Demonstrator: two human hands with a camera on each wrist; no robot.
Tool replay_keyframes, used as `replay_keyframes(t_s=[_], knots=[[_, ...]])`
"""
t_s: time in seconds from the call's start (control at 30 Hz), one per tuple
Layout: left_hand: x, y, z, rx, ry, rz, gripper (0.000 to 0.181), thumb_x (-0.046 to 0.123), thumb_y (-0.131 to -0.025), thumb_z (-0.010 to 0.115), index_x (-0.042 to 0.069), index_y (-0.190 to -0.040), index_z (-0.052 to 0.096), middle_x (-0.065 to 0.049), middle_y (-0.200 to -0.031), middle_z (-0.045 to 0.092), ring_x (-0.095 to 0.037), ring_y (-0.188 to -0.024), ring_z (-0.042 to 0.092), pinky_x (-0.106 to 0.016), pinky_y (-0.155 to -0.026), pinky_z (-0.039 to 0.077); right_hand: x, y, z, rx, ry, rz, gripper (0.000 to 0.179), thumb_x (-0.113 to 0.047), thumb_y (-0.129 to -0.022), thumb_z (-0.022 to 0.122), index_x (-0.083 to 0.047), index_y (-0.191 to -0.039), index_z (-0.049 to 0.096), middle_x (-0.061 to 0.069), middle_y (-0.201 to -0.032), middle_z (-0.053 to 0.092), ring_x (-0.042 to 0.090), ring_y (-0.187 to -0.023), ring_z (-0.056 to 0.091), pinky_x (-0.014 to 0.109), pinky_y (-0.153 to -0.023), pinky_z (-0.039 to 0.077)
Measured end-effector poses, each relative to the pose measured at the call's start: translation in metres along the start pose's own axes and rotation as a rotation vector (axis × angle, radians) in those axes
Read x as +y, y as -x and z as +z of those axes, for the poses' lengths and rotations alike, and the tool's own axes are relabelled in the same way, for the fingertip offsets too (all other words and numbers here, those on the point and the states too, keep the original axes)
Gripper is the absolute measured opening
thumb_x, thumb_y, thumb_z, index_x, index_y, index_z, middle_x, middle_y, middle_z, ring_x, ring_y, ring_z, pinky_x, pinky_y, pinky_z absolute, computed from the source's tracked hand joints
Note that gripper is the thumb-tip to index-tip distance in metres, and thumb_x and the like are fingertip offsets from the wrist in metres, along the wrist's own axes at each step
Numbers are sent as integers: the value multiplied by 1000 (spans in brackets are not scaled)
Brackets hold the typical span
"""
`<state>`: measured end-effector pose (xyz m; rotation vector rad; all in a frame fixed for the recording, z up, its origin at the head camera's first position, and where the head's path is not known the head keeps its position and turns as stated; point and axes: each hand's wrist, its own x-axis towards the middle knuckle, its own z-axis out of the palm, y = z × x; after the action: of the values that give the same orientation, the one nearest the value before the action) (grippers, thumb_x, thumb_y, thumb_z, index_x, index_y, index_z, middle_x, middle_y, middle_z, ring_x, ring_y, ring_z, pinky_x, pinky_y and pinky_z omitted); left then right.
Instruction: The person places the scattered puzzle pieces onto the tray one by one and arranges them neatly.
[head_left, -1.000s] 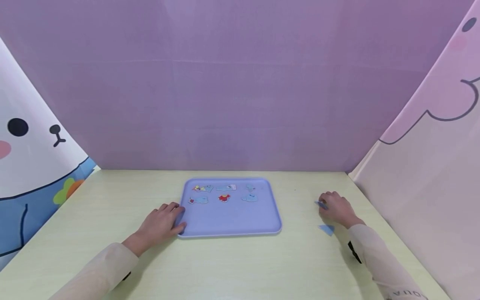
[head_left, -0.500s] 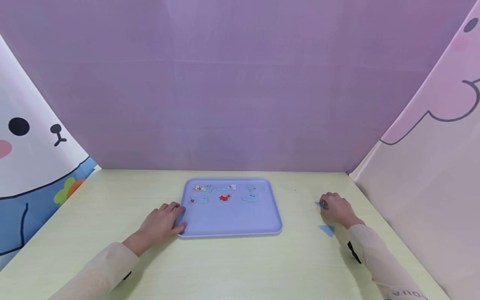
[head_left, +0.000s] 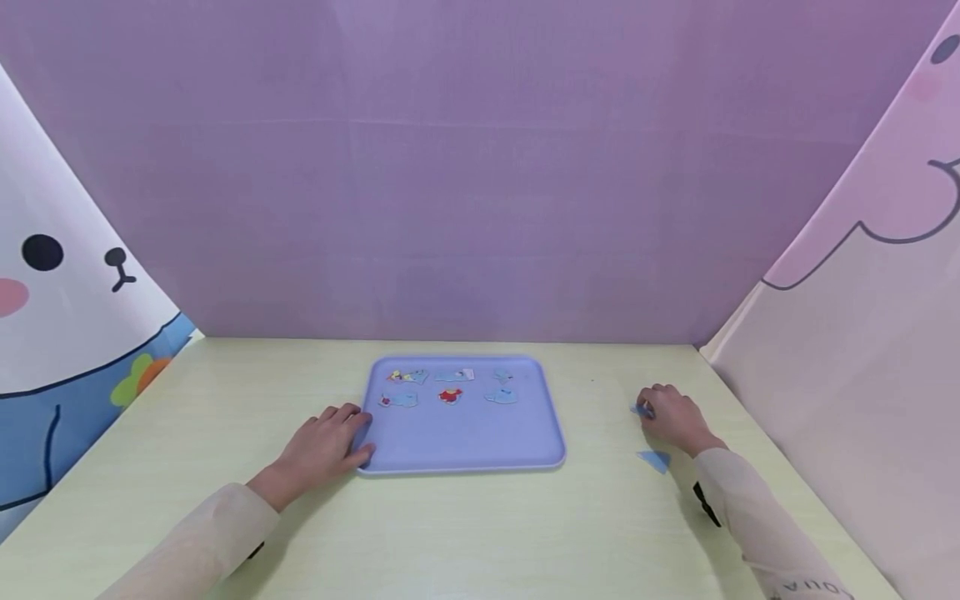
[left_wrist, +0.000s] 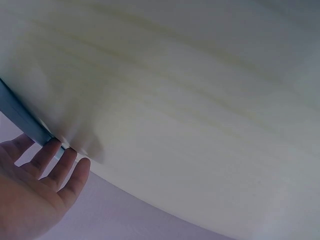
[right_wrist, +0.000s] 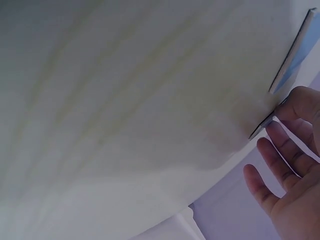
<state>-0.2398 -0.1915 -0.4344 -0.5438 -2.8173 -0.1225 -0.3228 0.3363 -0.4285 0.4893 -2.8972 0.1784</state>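
My left hand (head_left: 318,450) rests at the left rim of a lilac tray (head_left: 461,440), its fingers loosely spread with index finger and thumb at the edge. In the left wrist view, those fingers touch the tray's side (left_wrist: 25,117). To the right of the tray, my right hand (head_left: 675,419) pinches a flat blue piece (head_left: 638,410) between thumb and index finger, low over the table. The right wrist view shows this piece (right_wrist: 261,127) edge-on. A second flat piece, a blue triangle (head_left: 655,461), lies on the table just nearer to me.
Two rows of small flat cartoon cutouts lie in the back half of the tray, including a red one (head_left: 450,396) and a pale blue one (head_left: 501,396). A purple cloth (head_left: 465,208) rises behind the pale table (head_left: 480,533), and printed cloths flank both sides.
The blue piece tilts slightly in my right fingers while that hand stays nearly in place. My left hand keeps still at the tray. The view shifts slightly.
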Motion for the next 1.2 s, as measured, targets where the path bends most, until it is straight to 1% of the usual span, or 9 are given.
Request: replay_keyframes(t_s=[0.17,0.5,0.73,0.97,1.2], knots=[[0,0,0,4,2,1,48,39,-81,63,4,-114,59,-14,-114,57,-31,-100,55,-47,-73,50,1,0,2,14,16,-11,19,-5,-68,65,-4,-87,64,6,-79,59,25,-74,54,42,-59,46],[0,0,0,0,6,-2,49,39,-82,63,4,-115,59,-14,-115,57,-31,-101,55,-47,-73,50,1,0,2,22,45,-22,15,-7,-68,67,-6,-83,65,5,-81,58,26,-78,53,44,-62,45],[-1,0,1,-2,-5,2,49,40,-82,62,4,-115,58,-14,-115,57,-32,-100,55,-47,-73,50,-1,-1,1,35,55,-44,12,-6,-67,65,-8,-78,64,4,-79,57,24,-75,51,42,-60,44],[-1,-1,1,-4,-4,3,50,40,-82,63,4,-115,58,-14,-115,57,-32,-100,55,-47,-73,50,-7,-2,-1,60,73,-77,12,-7,-66,68,-9,-77,63,4,-77,56,23,-72,50,40,-57,44],[-1,0,2,-8,-7,2,49,40,-82,62,4,-115,58,-14,-115,57,-32,-100,55,-47,-72,50,-15,-4,-1,72,67,-98,12,-8,-68,68,-10,-77,61,2,-78,56,22,-74,49,40,-59,44]])
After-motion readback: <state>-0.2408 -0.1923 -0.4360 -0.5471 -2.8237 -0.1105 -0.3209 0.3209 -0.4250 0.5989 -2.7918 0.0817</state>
